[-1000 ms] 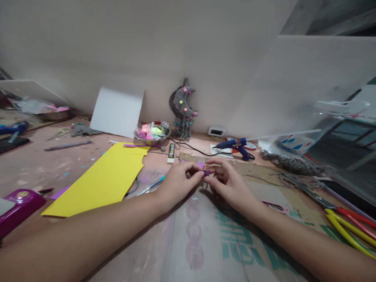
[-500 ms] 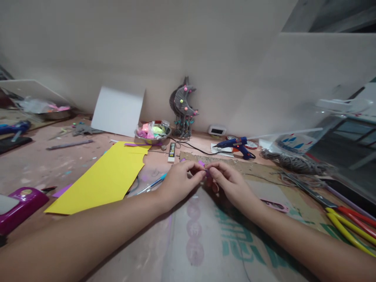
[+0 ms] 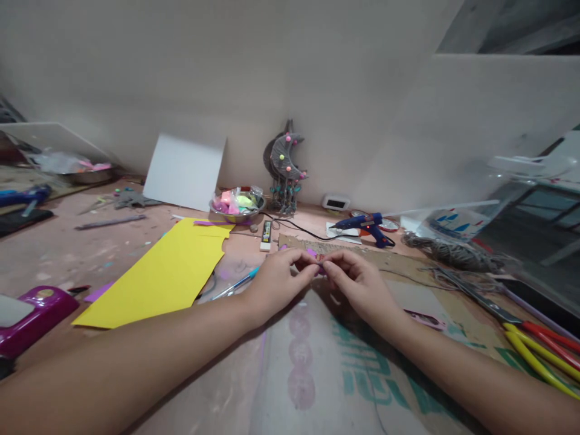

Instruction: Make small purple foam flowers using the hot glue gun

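Note:
Between the fingertips of both hands is a small purple piece (image 3: 321,267), mostly covered by the fingers; its exact kind does not show. My left hand (image 3: 283,279) pinches it from the left with thumb and index finger. From the right, my right hand (image 3: 357,281) pinches the same piece, its other fingers curled beneath. Both hands hover over the printed, plastic-covered work surface (image 3: 317,374). Just beyond the fingers, purple scraps (image 3: 310,251) lie on a strip of cardboard (image 3: 385,261). A blue pen (image 3: 235,283) rests left of my left hand.
Yellow paper (image 3: 167,272) and a magenta tool (image 3: 38,314) lie left. Behind stand a bowl of wrapped clay (image 3: 235,217), a grey moon ornament (image 3: 286,160) and a blue glue gun (image 3: 362,223). Grey yarn (image 3: 453,251), scissors (image 3: 534,329) and a pink cutter (image 3: 425,319) are right.
The fingertips have shifted slightly around the purple piece, and the right hand's lower fingers are tucked further under. Both hands keep their pinch; the view has moved a little.

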